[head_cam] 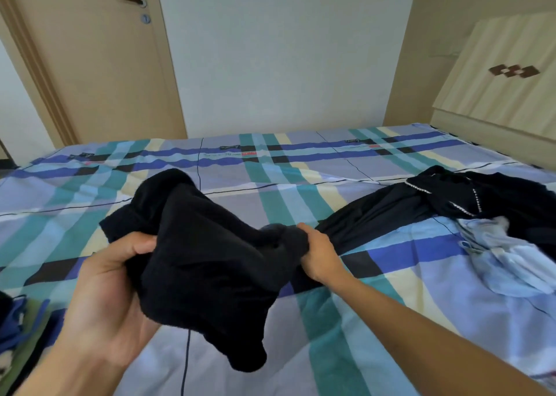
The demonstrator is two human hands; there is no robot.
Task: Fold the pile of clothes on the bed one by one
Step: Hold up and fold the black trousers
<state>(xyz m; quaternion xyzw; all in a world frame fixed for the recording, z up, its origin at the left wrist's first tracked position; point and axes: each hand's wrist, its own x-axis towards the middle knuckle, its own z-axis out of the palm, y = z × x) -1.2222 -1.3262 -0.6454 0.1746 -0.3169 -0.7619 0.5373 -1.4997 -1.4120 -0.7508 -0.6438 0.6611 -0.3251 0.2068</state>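
- Cloth, head view: a black garment [204,245] is held bunched above the plaid-sheeted bed [301,167]. Whether its drooping lower end touches the sheet cannot be told.
- The left hand [102,278] grips the garment's left side, palm up, fingers curled into the fabric.
- The right hand [319,254] grips the garment's right end, fingers closed round a wad of it.
- Right of the black garment, a dark garment with white trim [451,197] lies spread on the sheet, reaching to just beside the right hand.
- Further right of the black garment lies a crumpled light blue garment [511,263].
- Left of the black garment, well apart, is some blue cloth [12,320].
- Behind the black garment stand a door [99,64] and a headboard [496,73].
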